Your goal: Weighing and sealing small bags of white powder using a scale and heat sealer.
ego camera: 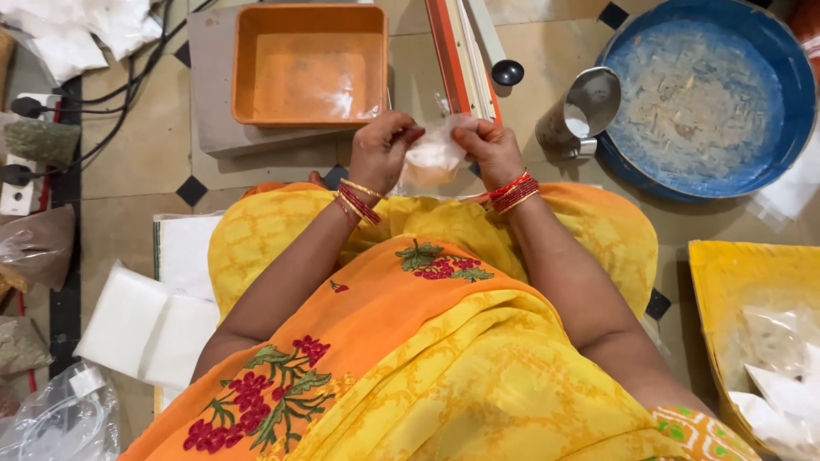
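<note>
A small clear plastic pouch (434,158) with pale powder in it hangs between both hands above my lap. My left hand (382,149) pinches its top left edge, and my right hand (487,147) pinches the top right edge. Red and gold bangles ring both wrists. An orange plastic tub (309,64), seemingly with nothing in it, sits on a grey board just beyond my hands. A long orange and white bar-shaped tool (461,55) lies right of the tub, running away from me.
A big blue basin (709,102) of pale flour stands far right with a steel cup (585,107) beside it. A yellow tray (752,324) with filled pouches sits near right. White bags (145,329), cables and a power strip (21,162) lie at left.
</note>
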